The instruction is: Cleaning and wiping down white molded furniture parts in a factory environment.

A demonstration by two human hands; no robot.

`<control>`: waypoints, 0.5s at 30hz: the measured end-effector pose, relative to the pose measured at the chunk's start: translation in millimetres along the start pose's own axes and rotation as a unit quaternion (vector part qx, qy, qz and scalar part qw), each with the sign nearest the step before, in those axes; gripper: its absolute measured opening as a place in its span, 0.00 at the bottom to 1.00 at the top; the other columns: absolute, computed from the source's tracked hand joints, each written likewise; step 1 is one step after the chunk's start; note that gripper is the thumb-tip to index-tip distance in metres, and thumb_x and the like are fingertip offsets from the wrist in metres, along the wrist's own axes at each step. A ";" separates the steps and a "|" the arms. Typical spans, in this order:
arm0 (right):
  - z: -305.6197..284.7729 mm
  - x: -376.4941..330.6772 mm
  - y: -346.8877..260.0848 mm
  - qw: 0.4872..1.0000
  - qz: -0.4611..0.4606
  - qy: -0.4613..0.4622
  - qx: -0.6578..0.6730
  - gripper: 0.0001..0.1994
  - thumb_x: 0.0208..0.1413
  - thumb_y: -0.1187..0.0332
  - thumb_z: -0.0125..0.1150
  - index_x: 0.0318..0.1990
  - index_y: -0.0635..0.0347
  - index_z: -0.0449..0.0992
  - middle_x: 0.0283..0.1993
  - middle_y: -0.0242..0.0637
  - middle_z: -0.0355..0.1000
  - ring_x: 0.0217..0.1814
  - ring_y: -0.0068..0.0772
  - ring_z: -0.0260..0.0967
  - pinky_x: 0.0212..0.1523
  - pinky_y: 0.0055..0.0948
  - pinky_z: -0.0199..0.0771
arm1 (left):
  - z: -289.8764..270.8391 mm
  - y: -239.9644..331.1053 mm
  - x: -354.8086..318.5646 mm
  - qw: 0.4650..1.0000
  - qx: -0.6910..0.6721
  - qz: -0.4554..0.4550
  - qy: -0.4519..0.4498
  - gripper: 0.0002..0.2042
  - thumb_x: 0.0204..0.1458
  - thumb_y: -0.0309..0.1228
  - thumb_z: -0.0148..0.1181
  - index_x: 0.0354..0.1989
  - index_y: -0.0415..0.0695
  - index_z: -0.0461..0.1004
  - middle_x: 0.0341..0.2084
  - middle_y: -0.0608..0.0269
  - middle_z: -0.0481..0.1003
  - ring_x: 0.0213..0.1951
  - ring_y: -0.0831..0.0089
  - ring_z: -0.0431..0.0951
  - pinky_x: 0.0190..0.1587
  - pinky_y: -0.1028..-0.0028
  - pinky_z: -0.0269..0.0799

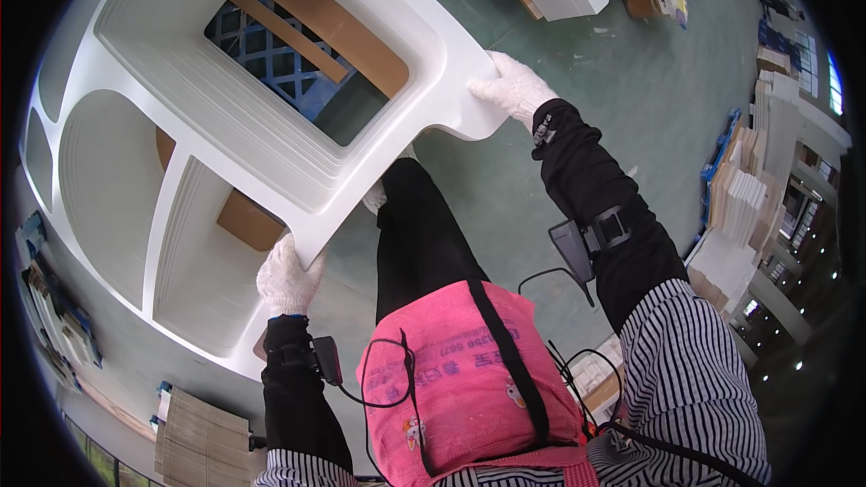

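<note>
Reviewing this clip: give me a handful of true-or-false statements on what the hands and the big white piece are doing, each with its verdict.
1. Both hands wear white knit gloves. True: the left hand and the right hand are both gloved.
2. The right hand hangs free, away from the white frames. False: it grips the edge of the stack of white frames.
3. The frames have large open cut-outs. True: a blue pallet shows through one opening.
4. The floor is bare red brick. False: the floor is green.
5. The left hand holds a cardboard box. False: it grips the near corner of the white frames.
6. The person wears a pink apron. True: the pink apron covers the front.
</note>
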State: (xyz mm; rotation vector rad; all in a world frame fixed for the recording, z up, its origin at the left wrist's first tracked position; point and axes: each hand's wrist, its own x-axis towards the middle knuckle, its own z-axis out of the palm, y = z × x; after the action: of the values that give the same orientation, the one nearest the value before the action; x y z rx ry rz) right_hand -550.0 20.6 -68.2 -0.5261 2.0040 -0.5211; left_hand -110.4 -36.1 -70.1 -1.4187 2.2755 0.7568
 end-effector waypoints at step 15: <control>-4.4 -0.2 -12.0 0.983 0.037 -0.082 0.159 0.30 0.57 0.70 0.64 0.67 0.63 0.65 0.58 0.39 0.73 0.60 0.32 0.69 0.63 0.31 0.65 | 9.1 -8.4 -3.0 1.000 -0.001 0.022 0.020 0.25 0.45 0.49 0.71 0.48 0.49 0.75 0.37 0.59 0.79 0.41 0.57 0.81 0.42 0.59 0.76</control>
State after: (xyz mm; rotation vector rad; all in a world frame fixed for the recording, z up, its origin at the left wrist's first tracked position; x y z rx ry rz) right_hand -552.1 11.6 -59.3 -0.2855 1.7331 -0.7126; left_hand -101.4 -31.4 -77.8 -1.4010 2.3447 0.7514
